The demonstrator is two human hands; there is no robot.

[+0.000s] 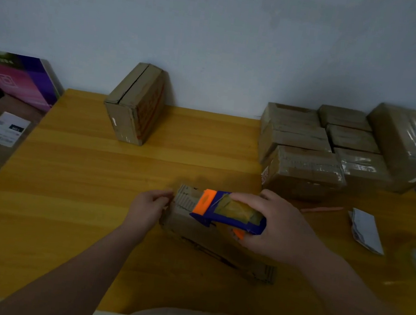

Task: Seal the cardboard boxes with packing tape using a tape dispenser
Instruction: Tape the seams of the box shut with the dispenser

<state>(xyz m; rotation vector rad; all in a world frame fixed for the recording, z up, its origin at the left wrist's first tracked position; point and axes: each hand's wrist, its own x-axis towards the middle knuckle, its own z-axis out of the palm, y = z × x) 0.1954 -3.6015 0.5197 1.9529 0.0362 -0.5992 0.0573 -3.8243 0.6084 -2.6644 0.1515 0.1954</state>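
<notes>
A small cardboard box (192, 236) lies on the yellow wooden table (82, 182), near the middle front. My right hand (279, 230) grips a blue and orange tape dispenser (226, 212) and holds it over the box's top, orange end toward the far left. My left hand (148, 208) grips the box's left end with curled fingers. The tape roll inside the dispenser shows yellowish. Much of the box's top is hidden under the dispenser and my right hand.
One cardboard box (136, 104) stands on end at the back by the wall. Several taped boxes (332, 148) are stacked at the back right. A folded paper (366, 229) and a pink strip (321, 210) lie to the right. A purple carton (21, 79) stands left of the table.
</notes>
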